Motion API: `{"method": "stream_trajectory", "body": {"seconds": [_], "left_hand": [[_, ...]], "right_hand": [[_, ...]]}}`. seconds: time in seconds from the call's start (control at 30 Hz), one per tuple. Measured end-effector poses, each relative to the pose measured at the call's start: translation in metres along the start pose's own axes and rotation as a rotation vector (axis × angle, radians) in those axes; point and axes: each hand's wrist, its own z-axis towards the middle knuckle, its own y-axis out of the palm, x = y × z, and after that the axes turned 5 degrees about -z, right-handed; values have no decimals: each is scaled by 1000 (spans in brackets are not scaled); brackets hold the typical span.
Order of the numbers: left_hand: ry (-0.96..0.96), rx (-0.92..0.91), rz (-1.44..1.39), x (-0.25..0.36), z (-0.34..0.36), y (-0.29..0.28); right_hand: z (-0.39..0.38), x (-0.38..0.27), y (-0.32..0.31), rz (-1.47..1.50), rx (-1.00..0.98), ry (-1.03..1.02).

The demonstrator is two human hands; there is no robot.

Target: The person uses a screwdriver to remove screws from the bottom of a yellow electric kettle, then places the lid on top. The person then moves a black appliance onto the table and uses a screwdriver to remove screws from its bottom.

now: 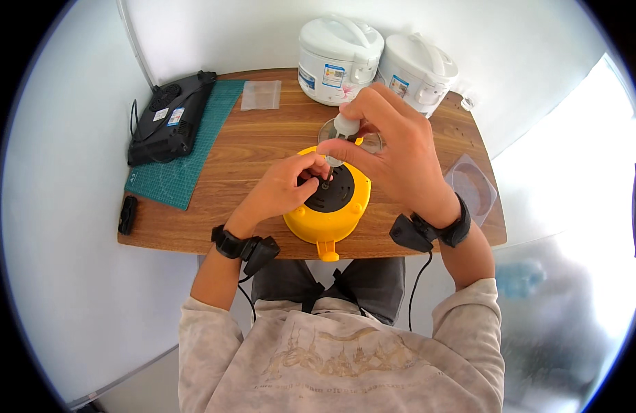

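A yellow appliance (327,224) lies on the table with its black slotted plate (332,196) facing up. My right hand (393,148) grips a screwdriver with a pale handle (346,124), held upright over the middle of the plate. My left hand (288,180) has its fingers curled at the plate's centre, around the lower part of the screwdriver; what they pinch is too small to make out. A round clear glass lid (325,137) sits behind the appliance, partly hidden by my right hand.
Two white rice cookers (335,55) (421,62) stand at the back of the wooden table (249,158). At left are a black device (173,117) on a green mat (168,180) and a small black item (128,215); a clear bag (261,95) and plastic tray (471,189) lie about.
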Motion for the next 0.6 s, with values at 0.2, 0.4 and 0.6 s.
{"method": "stream_trajectory", "body": {"seconds": [0.2, 0.4, 0.6], "left_hand": [[-20, 3, 32, 11, 0, 1], [-4, 16, 48, 8, -1, 1], [16, 33, 134, 16, -4, 2]], "right_hand": [[-4, 4, 8, 78, 107, -14], [-1, 3, -1, -102, 54, -78], [-4, -3, 7, -89, 49, -41]]}}
